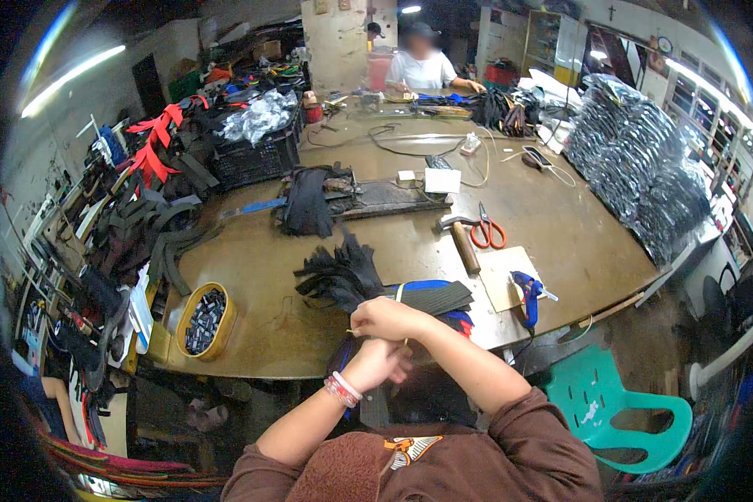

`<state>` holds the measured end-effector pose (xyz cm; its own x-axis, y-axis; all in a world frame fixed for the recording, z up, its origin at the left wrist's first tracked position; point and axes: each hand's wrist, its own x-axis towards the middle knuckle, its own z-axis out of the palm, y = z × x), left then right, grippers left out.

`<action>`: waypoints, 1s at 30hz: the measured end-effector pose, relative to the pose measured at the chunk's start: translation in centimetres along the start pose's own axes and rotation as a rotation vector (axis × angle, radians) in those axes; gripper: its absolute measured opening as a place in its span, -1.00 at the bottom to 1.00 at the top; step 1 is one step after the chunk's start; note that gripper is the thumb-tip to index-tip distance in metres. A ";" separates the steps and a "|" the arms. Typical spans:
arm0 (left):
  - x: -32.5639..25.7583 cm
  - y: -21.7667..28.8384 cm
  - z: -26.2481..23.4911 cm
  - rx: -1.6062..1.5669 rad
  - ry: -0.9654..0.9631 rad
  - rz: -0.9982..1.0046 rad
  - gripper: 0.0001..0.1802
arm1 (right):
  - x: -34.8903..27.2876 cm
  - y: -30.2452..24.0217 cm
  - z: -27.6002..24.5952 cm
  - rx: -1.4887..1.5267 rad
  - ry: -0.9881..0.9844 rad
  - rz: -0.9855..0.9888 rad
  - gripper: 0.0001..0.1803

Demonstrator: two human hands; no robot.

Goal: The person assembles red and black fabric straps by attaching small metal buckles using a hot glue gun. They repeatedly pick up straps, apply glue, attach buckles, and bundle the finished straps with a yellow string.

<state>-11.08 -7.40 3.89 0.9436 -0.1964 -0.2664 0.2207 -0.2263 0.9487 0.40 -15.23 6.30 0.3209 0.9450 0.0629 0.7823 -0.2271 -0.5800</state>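
Observation:
My right hand (386,318) crosses over to the left above the table's near edge, its fingers pinched on a thin yellowish strand (353,332). Just below it is my left hand (381,365), with bracelets at the wrist. Its fingers are curled, and what they hold, if anything, is hidden. Beyond both hands lies a bundle of black straps (431,298), with a pale yellow band (399,293) around it and blue and red material under it. Loose black strips (343,272) fan out beside the bundle. A dark strap (376,410) hangs below my left hand.
To the right lie a hammer (463,247), red-handled scissors (489,230) and a blue glue gun (528,297) on a board. A yellow tub (205,322) of small dark pieces stands left. A green chair (590,402) is near right. Across the table sits a person (422,67).

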 end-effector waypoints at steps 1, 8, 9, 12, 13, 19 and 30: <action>-0.7 0.7 -0.2 0.386 0.058 0.106 -0.75 | -0.4 0.1 -0.1 0.008 0.010 0.006 -0.80; -1.4 2.3 -7.4 0.649 -0.272 0.309 -0.71 | -4.0 -0.3 0.9 0.138 0.121 -0.117 -0.85; -0.8 1.5 -8.3 0.463 -0.376 0.220 -0.70 | -4.3 -0.3 1.1 0.149 0.142 -0.141 -0.85; 0.3 -1.7 -8.0 0.030 -0.277 0.144 -0.67 | -4.7 0.0 1.8 -0.034 0.257 -0.057 -0.86; 0.5 -2.4 -7.4 -0.076 -0.219 0.072 -0.67 | -4.6 0.0 1.8 -0.080 0.280 -0.063 -0.86; 1.6 -1.8 -4.5 0.101 0.127 0.265 -0.75 | -4.1 -0.9 0.2 -0.688 0.306 -0.117 -0.82; 4.3 -2.0 -6.0 -0.244 0.005 0.041 -0.66 | -7.2 1.7 2.6 -0.307 0.528 0.097 -0.91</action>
<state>-6.01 -2.11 1.89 0.9540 -0.1963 -0.2265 0.2347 0.0193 0.9719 -1.97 -21.76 2.76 0.5580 0.6904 0.4604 0.8290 -0.4378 -0.3481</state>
